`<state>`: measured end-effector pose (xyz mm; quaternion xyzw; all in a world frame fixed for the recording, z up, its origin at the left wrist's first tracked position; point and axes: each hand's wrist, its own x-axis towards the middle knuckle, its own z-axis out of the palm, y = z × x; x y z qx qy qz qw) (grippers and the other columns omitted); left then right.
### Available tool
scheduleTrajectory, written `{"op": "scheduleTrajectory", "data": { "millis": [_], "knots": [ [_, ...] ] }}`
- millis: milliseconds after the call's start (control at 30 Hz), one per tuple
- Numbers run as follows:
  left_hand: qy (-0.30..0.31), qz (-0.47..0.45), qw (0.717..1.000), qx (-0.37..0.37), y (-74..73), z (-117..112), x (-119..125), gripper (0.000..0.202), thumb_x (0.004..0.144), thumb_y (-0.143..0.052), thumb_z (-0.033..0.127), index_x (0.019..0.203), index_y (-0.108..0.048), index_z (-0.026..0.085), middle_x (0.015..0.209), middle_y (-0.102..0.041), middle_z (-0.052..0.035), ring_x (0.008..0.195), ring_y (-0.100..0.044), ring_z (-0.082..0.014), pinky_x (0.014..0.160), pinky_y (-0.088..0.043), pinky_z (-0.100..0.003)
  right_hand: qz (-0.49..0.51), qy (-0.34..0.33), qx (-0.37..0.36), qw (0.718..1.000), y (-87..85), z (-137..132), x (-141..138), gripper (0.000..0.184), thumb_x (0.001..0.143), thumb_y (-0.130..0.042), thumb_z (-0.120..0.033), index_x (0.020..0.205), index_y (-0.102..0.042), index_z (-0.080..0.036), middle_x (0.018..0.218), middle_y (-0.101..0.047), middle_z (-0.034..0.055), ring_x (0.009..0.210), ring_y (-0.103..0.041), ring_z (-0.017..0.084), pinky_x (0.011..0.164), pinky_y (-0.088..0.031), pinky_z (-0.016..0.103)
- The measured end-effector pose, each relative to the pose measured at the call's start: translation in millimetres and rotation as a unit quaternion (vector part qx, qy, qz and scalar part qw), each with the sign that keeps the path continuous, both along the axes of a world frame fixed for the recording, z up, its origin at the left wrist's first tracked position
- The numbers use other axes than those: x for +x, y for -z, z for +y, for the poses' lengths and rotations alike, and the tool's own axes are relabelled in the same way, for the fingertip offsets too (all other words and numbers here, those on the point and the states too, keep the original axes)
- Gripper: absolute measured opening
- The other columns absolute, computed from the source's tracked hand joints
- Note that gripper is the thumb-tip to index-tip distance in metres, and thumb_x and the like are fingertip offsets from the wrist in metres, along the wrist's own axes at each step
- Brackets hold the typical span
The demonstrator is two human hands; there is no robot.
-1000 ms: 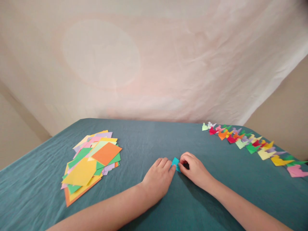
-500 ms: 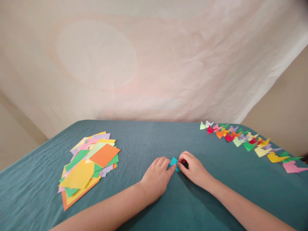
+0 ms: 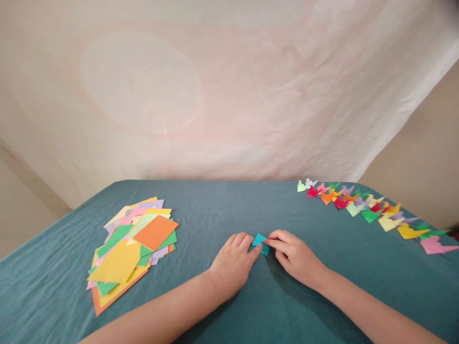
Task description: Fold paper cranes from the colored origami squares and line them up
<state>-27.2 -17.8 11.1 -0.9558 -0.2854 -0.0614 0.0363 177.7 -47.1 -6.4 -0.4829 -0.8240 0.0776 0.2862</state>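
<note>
A small piece of folded blue paper [image 3: 259, 241] lies on the cloth between my two hands. My left hand [image 3: 234, 265] rests on the table at its left, the thumb pressing on the paper's lower part and the fingertips along its left edge, holding it down. From the right, my right hand [image 3: 296, 255] touches the paper with an outstretched index finger. Its thumb is held apart below, and nothing is gripped between the fingers. The fingertips cover some of the paper's edges, so its exact folded shape is hard to make out.
On the left lies a loose pile of coloured paper sheets [image 3: 118, 260]. Rows of small folded paper birds [image 3: 371, 214] in many colours run along the right edge. A teal cloth [image 3: 222, 205] covers the table, and a pale fabric sheet [image 3: 229, 95] hangs behind.
My right hand has gone from a thumb-and-finger pinch at the paper's right edge to a pointing index finger on it. My left hand has stayed nearly in place.
</note>
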Motion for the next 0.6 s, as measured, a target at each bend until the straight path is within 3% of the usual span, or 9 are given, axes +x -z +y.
{"op": "scheduleTrajectory", "data": {
  "millis": [300,600],
  "knots": [
    [0.002,0.003,1.000,0.010,1.0,0.1,-0.5,0.037,0.087,-0.042,0.016,0.124,-0.044,0.022,0.113,-0.048,-0.0083,0.108,-0.043,-0.0235,0.092,-0.036,-0.039,-0.091,-0.005,0.063,0.994,2.3,-1.2,-1.2,0.030,0.081,-0.042,-0.002,0.090,-0.066,-0.018,0.089,-0.059,0.0072,0.083,-0.054,0.018,0.073,-0.048,0.031],
    [-0.004,0.007,1.000,0.012,1.5,-1.0,0.6,0.038,0.087,-0.042,0.017,0.125,-0.043,0.021,0.114,-0.048,-0.0092,0.107,-0.044,-0.0231,0.092,-0.036,-0.039,-0.198,0.003,0.099,0.975,7.0,-4.1,-5.9,0.021,0.085,-0.046,-0.009,0.095,-0.064,-0.014,0.091,-0.059,0.0099,0.082,-0.053,0.020,0.074,-0.047,0.033]
  ]
}}
